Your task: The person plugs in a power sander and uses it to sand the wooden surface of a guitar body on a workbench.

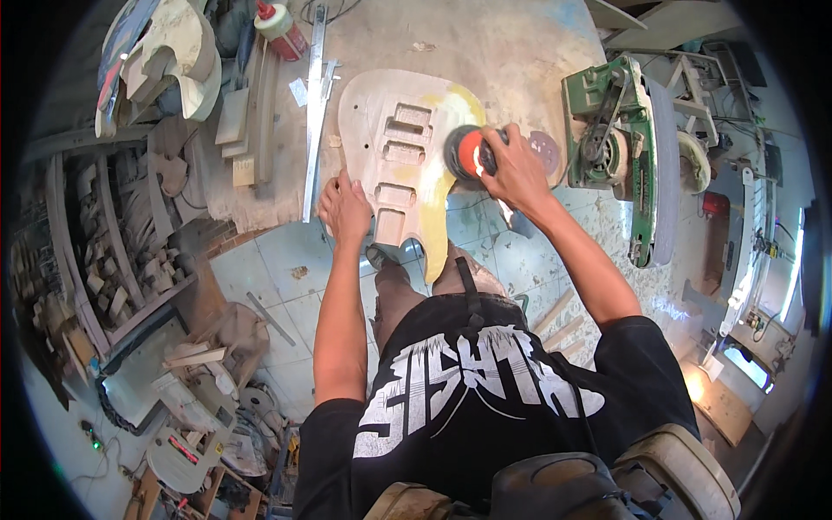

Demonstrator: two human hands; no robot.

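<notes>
White bottle [288, 37], contents unclear, offcuts [99, 267] in rack [154, 308], held sander [472, 154]

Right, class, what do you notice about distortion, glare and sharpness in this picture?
Head view: a dark curved border shows the fisheye lens; head view: the wooden rack at left sits dim, its edges bowed; head view: a warm glow at lower right nearly washes out to white; head view: the guitar body is well lit and fairly sharp, its cutouts readable.
</notes>
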